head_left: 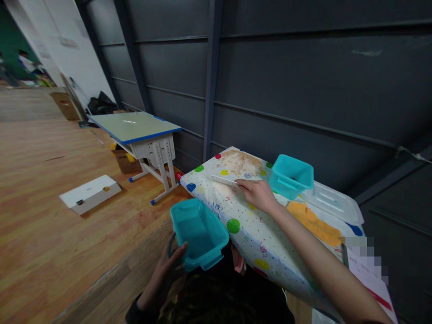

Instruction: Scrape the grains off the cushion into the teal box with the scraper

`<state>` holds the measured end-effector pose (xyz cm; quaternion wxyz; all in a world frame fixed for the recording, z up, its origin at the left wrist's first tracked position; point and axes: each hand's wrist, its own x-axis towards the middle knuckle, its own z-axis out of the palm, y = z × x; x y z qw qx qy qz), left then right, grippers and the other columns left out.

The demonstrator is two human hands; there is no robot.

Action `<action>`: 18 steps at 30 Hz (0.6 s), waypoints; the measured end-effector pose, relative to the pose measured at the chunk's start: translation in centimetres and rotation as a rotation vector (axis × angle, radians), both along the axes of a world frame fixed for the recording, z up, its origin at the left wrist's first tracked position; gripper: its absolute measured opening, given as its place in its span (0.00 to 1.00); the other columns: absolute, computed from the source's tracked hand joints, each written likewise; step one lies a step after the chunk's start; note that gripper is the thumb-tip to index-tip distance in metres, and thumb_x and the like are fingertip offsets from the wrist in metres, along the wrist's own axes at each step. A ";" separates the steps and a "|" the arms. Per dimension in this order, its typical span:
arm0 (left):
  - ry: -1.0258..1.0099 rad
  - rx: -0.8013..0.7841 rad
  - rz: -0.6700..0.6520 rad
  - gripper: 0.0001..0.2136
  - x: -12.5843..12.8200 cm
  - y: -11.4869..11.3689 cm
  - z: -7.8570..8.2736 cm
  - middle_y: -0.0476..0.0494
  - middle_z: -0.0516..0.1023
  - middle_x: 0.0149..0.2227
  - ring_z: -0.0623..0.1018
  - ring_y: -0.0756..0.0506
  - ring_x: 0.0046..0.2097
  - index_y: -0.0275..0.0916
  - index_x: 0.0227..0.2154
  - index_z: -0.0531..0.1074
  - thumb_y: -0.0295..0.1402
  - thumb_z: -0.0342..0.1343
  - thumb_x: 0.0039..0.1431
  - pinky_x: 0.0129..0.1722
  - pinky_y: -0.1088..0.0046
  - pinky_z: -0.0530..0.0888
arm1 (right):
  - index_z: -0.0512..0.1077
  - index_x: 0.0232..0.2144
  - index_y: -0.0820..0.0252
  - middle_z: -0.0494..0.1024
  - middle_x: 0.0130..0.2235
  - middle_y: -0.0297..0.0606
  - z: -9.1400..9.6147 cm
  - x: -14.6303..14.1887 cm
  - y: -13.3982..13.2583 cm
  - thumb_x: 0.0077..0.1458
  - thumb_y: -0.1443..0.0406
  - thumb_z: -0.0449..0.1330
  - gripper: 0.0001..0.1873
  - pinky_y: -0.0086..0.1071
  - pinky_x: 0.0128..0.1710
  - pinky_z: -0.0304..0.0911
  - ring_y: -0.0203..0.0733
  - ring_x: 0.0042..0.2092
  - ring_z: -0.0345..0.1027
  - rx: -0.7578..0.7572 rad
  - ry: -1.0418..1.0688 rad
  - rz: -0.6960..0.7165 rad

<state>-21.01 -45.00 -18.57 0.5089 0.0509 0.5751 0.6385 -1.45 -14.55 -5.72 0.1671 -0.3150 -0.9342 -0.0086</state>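
Tub (pixel 202 227) is just off the long edge of your table (pixel 209 182); whether the two touch, you cannot tell. On the table, a second tub (pixel 283 186) stands without its lid (pixel 337 204), which lies beside it; what is in its bottom is too small to tell. An orange cloth (pixel 308 220) lies nearer you. Your left hand (pixel 170 261) is clamped on the first tub, thumb over its rim. Your right hand (pixel 258 193) grips one end of a flat strip (pixel 222 181). Smallest are the grains (pixel 241 162), spread loose across the far end: little looks done, since none shows in your held tub, and that whole patch seems left.
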 end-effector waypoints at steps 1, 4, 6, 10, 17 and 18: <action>0.004 -0.004 -0.002 0.60 0.0 0.0 -0.1 0.31 0.87 0.64 0.90 0.25 0.58 0.56 0.83 0.60 0.54 0.83 0.49 0.55 0.48 0.88 | 0.88 0.61 0.48 0.93 0.52 0.42 0.1 0.1 0.2 0.71 0.66 0.61 0.23 0.37 0.44 0.72 0.52 0.45 0.89 0.001 0.022 -0.022; 0.015 -0.020 0.002 0.60 -0.3 0.1 -0.3 0.28 0.86 0.66 0.91 0.26 0.56 0.54 0.83 0.58 0.54 0.82 0.51 0.51 0.50 0.89 | 0.88 0.61 0.49 0.93 0.53 0.43 0.3 0.0 0.7 0.74 0.65 0.60 0.22 0.37 0.44 0.72 0.52 0.46 0.89 0.022 0.063 -0.097; 0.032 -0.044 0.013 0.60 -0.5 0.3 -0.5 0.26 0.83 0.68 0.91 0.28 0.55 0.53 0.83 0.56 0.54 0.82 0.53 0.47 0.54 0.90 | 0.88 0.61 0.50 0.93 0.52 0.43 0.4 -0.4 0.7 0.74 0.65 0.58 0.22 0.36 0.42 0.71 0.52 0.46 0.89 0.047 0.028 -0.106; 0.073 -0.066 0.029 0.59 -0.6 0.3 -0.7 0.26 0.78 0.74 0.91 0.31 0.53 0.53 0.83 0.54 0.55 0.81 0.54 0.41 0.58 0.90 | 0.87 0.61 0.50 0.94 0.49 0.42 0.1 -1.3 -0.7 0.72 0.69 0.58 0.24 0.35 0.38 0.67 0.51 0.44 0.88 0.099 -0.127 -0.044; 0.044 -0.024 0.045 0.65 0.2 0.4 -1.3 0.27 0.73 0.77 0.89 0.27 0.59 0.60 0.83 0.48 0.51 0.84 0.50 0.47 0.49 0.91 | 0.85 0.65 0.50 0.93 0.52 0.42 -0.6 -0.7 -3.8 0.66 0.71 0.61 0.29 0.36 0.40 0.72 0.52 0.45 0.89 0.045 -0.145 0.063; 0.042 -0.011 0.038 0.65 0.2 0.5 -1.5 0.27 0.72 0.77 0.88 0.26 0.61 0.60 0.84 0.48 0.51 0.84 0.50 0.48 0.49 0.91 | 0.85 0.65 0.50 0.93 0.53 0.41 -0.6 -0.4 -4.0 0.66 0.71 0.61 0.29 0.37 0.41 0.73 0.53 0.47 0.89 0.023 -0.123 0.077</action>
